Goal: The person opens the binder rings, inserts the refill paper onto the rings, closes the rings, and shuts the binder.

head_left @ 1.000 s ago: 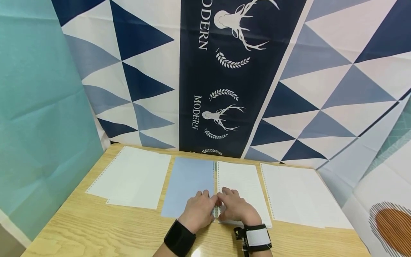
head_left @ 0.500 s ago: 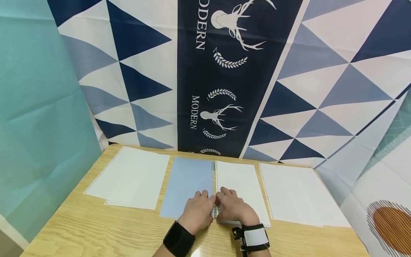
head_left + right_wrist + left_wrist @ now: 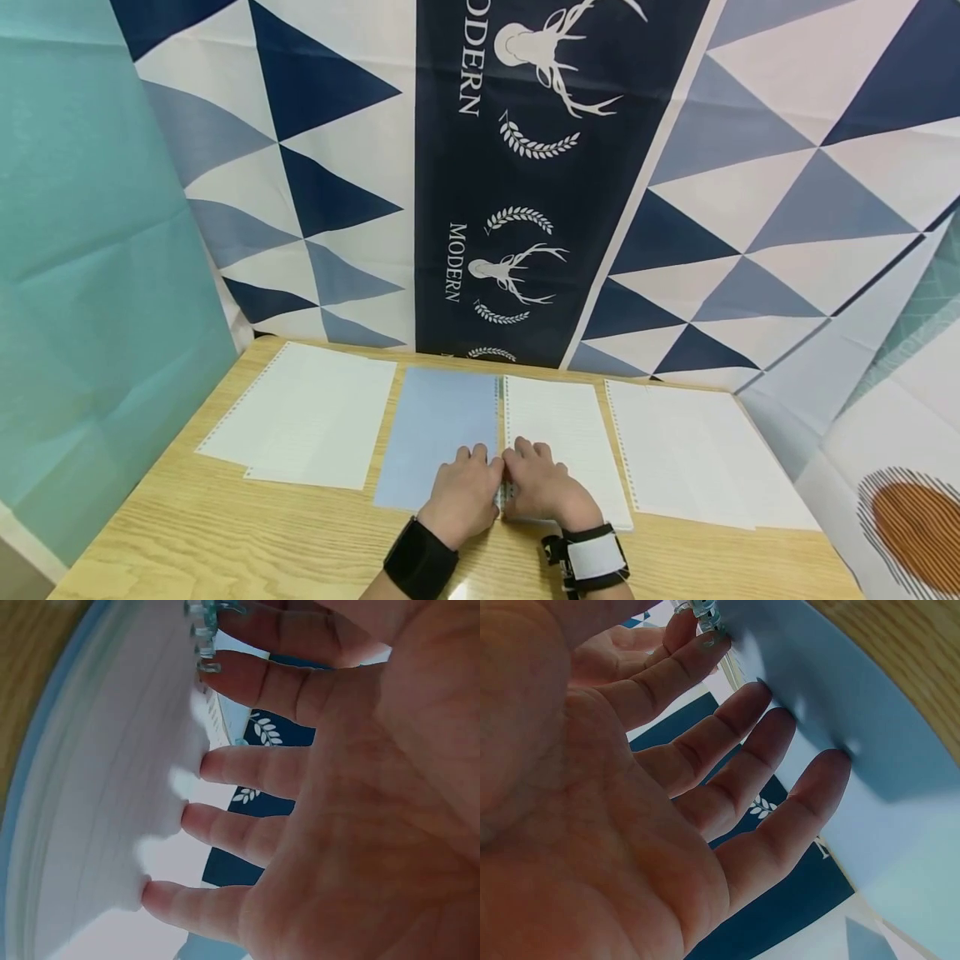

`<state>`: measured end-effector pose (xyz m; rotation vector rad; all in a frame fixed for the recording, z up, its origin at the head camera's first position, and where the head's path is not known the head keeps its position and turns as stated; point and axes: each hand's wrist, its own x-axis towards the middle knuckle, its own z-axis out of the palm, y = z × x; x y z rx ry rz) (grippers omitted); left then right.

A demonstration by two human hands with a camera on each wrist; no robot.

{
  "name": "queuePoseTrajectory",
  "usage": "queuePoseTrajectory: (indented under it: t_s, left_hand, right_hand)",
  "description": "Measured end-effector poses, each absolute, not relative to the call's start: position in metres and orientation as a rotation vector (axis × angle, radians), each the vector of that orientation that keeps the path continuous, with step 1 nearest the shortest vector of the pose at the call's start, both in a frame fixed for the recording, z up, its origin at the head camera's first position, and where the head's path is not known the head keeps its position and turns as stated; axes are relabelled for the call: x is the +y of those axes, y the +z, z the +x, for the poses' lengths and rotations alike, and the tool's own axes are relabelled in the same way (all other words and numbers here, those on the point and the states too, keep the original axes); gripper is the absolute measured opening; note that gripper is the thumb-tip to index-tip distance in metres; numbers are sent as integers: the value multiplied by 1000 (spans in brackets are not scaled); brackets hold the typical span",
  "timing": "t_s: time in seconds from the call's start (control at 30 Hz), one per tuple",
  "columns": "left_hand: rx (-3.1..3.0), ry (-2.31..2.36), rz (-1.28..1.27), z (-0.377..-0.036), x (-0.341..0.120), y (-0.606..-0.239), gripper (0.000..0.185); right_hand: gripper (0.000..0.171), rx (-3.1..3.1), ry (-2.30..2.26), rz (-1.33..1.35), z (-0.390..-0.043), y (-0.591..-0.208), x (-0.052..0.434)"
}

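both hands sit at the near end of an open ring binder in the middle of the table. the left hand presses straight fingertips on its blue cover; the right hand presses flat on the lined pages, with the binder rings between them. loose sheets lie left, more loose sheets right, and a patterned cloth hangs behind.
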<state>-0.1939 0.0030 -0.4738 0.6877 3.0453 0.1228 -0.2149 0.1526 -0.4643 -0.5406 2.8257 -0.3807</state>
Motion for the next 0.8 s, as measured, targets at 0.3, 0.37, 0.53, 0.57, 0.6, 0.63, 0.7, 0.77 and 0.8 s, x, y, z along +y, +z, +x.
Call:
queuePoseTrajectory:
  t_s: [0.3,0.37,0.53,0.57,0.6,0.63,0.7,0.77,0.8]
  left_hand:
    - [3019,168,667,-192,3,-471,45]
    - [3021,170,665,-192,3,-471,47]
    - [3023,184,657,-191,1,-472,50]
    - [3022,188,655,-191,1,-472,50]
    - [3022,188,653,-191,1,-472,50]
    - [3022,186,652,-191,2,-472,50]
    - [3022,184,649,-192,2,-472,50]
    - [3021,182,647,-192,3,-471,50]
    - [3022,182,647,-192,3,-471,50]
  right_hand:
    - [44,2812,-386,-592,-209,-466,159]
    - [44,2810,-397,-612,-209,-467,161]
    - [45,2799,-424,-621,-209,-466,162]
    - [45,2799,-426,-619,-209,-465,161]
    - [45,2800,-424,-615,-209,-465,161]
    - [45,2801,-422,-612,-209,-465,161]
    - [44,2803,-422,-604,-208,-464,160]
    - [44,2804,-424,-598,-208,-465,160]
    - [43,2807,-424,-596,-208,-465,160]
